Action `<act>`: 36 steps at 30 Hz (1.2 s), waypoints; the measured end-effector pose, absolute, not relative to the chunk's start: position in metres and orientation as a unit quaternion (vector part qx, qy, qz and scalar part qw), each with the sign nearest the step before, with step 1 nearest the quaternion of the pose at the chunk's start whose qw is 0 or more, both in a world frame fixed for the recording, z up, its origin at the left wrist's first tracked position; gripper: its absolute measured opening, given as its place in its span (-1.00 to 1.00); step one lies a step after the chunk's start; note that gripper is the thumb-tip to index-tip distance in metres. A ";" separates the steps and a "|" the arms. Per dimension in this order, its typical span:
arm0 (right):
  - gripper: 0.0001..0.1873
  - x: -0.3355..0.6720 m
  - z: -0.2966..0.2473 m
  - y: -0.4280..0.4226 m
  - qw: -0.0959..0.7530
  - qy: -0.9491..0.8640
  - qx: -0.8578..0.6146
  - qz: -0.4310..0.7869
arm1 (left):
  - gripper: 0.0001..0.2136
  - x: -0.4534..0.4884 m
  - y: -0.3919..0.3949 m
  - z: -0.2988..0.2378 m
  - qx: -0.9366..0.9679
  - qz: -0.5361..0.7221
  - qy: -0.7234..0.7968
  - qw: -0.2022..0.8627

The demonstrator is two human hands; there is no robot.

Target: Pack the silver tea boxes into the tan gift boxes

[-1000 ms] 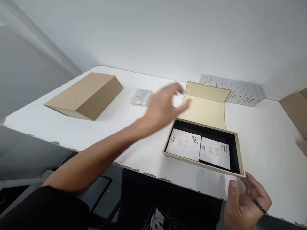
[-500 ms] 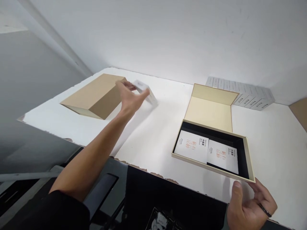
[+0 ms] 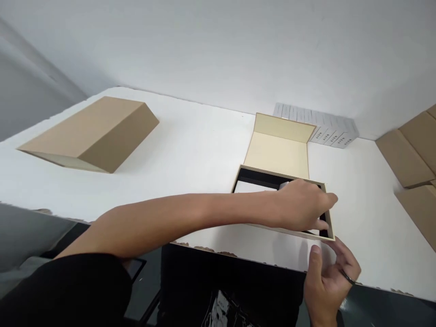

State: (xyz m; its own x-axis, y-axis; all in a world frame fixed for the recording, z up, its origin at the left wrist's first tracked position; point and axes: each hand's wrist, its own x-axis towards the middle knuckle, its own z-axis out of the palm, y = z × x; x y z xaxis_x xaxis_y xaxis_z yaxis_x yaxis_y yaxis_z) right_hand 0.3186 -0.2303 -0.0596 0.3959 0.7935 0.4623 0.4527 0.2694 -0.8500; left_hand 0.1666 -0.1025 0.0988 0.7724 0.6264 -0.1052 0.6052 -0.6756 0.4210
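Note:
A cream gift box (image 3: 282, 172) with a black inside lies on the white table, its flap lid (image 3: 277, 147) folded back. My left hand (image 3: 303, 204) reaches into its right part, fingers curled down and mostly hidden. A pale grey edge of the small white box (image 3: 283, 185) shows just behind that hand. At the left inside the gift box, a white packet (image 3: 254, 186) is partly visible; my forearm covers the rest. My right hand (image 3: 332, 277), with a dark ring on one finger, has its fingers curled against the gift box's near right corner. Its thumb stands apart from them.
A closed tan box (image 3: 91, 127) lies at the table's left. Several small white boxes (image 3: 330, 129) stand in a row against the wall behind the lid. Brown cardboard (image 3: 408, 156) is at the right. The table's chipped front edge (image 3: 204, 249) runs close to my body.
My left hand has swung from beside the tan box rightward into the gift box with the small white box. My right hand stays at the corner. The view has shifted.

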 end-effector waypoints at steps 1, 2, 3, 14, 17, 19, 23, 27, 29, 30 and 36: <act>-0.52 0.319 -0.060 -0.231 0.590 -0.535 -0.589 0.141 | -0.67 0.170 -0.101 0.095 0.913 0.021 0.337 0.229; -0.53 0.320 -0.059 -0.231 0.586 -0.539 -0.589 0.138 | -0.68 0.170 -0.101 0.093 0.910 0.033 0.338 0.237; -0.53 0.320 -0.059 -0.231 0.584 -0.543 -0.588 0.134 | -0.70 0.167 -0.102 0.093 0.906 0.054 0.342 0.243; -0.55 0.314 -0.053 -0.231 0.563 -0.564 -0.590 0.129 | -0.25 0.101 -0.133 0.113 0.836 -0.008 0.473 0.277; -0.56 0.320 -0.035 -0.231 0.560 -0.553 -0.601 0.140 | -0.24 0.099 -0.136 0.103 0.845 -0.014 0.462 0.270; -0.53 0.329 -0.011 -0.227 0.547 -0.591 -0.581 0.117 | -0.19 0.095 -0.137 0.102 0.857 0.018 0.456 0.240; -0.49 0.346 0.048 -0.197 0.347 -0.806 -0.463 0.123 | -0.22 0.087 -0.137 0.111 0.851 -0.040 0.469 0.233; -0.30 0.336 0.085 -0.144 0.027 -0.925 -0.352 0.141 | -0.30 0.087 -0.134 0.117 0.838 -0.116 0.488 0.216; -0.21 0.322 0.095 -0.122 -0.086 -0.930 -0.331 0.132 | -0.36 0.087 -0.132 0.117 0.835 -0.123 0.492 0.211; -0.20 0.314 0.099 -0.115 -0.132 -0.927 -0.326 0.133 | -0.38 0.087 -0.131 0.117 0.835 -0.125 0.492 0.211; -0.35 0.288 0.106 -0.104 -0.248 -0.916 -0.300 0.097 | -0.38 0.088 -0.125 0.118 0.837 -0.149 0.476 0.227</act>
State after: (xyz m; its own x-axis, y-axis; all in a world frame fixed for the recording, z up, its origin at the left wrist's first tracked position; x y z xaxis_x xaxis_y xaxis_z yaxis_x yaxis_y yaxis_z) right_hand 0.2879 -0.1035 0.1058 -0.6977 0.5011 -0.5120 0.5968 0.8019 -0.0284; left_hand 0.0885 -0.1248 0.1184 0.5023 0.7290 -0.4650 0.8640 -0.4440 0.2372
